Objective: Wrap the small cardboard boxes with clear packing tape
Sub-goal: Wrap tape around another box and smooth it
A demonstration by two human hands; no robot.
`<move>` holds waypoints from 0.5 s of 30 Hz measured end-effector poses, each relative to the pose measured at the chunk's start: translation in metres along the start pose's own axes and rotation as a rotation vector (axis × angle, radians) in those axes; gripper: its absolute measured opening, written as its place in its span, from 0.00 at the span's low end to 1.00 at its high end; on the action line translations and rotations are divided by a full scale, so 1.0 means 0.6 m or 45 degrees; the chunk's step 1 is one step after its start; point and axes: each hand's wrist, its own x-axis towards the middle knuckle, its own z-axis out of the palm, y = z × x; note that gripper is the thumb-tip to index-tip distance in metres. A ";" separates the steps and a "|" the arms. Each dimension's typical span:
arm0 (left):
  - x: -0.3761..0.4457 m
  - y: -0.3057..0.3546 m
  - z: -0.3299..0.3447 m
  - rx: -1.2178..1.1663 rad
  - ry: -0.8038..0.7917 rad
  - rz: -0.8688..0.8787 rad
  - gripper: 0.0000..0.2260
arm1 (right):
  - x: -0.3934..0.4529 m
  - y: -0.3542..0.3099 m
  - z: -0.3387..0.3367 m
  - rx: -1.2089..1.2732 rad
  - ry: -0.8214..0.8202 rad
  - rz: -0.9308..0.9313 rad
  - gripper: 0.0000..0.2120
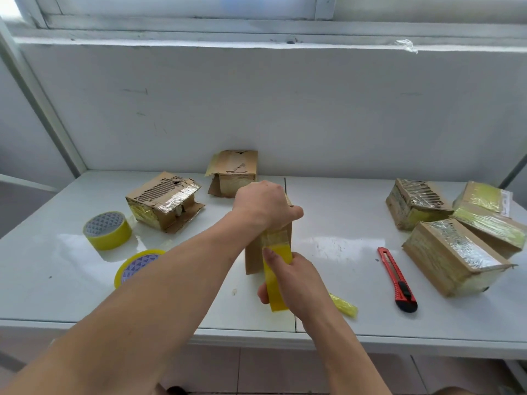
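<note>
Cardboard box (253, 259) at the centre of the frame stands on end on the white table (336, 232), and the risk I see is that it tips or twists: it is tall on a narrow base, and the pull on the tape comes low and toward the bottom of the frame. The left hand (263, 205) is clamped over the box's top, fingers curled down round it, which looks like the only thing steadying it. The right hand (288, 280), just below the box, grips a tape roll (275, 292) with a yellowish strip running up onto the box's front face. If that strip goes slack or is drawn at an angle, it would likely wrinkle or fold and stick to itself; I cannot tell how firmly the end is stuck. So the box sits under the left hand and directly above the right, touching both through the tape. A red utility knife (397, 280) lies to the right of the hands, near but apart, and a crumpled tape scrap (343, 305) sits just beside the right wrist.
</note>
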 end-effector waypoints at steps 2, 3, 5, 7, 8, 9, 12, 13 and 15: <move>0.007 -0.006 -0.007 -0.034 -0.021 -0.019 0.20 | -0.003 -0.007 -0.002 0.021 -0.012 -0.006 0.13; 0.011 -0.010 -0.011 -0.056 -0.041 -0.027 0.20 | -0.005 -0.009 -0.003 0.031 -0.016 -0.013 0.12; 0.020 -0.018 -0.019 -0.101 -0.120 -0.042 0.21 | -0.011 -0.016 -0.006 0.029 -0.026 -0.020 0.13; 0.027 -0.020 -0.028 -0.140 -0.218 -0.053 0.20 | -0.020 -0.025 -0.009 0.041 -0.038 -0.016 0.13; 0.030 -0.020 -0.032 -0.155 -0.266 -0.058 0.20 | -0.026 -0.030 -0.011 0.062 -0.046 -0.013 0.13; 0.032 -0.020 -0.034 -0.171 -0.315 -0.064 0.20 | -0.032 -0.034 -0.013 0.084 -0.055 -0.010 0.13; 0.039 -0.026 -0.037 -0.246 -0.438 -0.091 0.19 | -0.040 -0.043 -0.016 0.085 -0.066 -0.037 0.12; 0.041 -0.028 -0.037 -0.271 -0.462 -0.102 0.19 | -0.039 -0.045 -0.016 0.084 -0.061 -0.048 0.11; 0.045 -0.029 -0.038 -0.304 -0.488 -0.127 0.19 | -0.034 -0.049 -0.015 0.099 -0.038 -0.064 0.12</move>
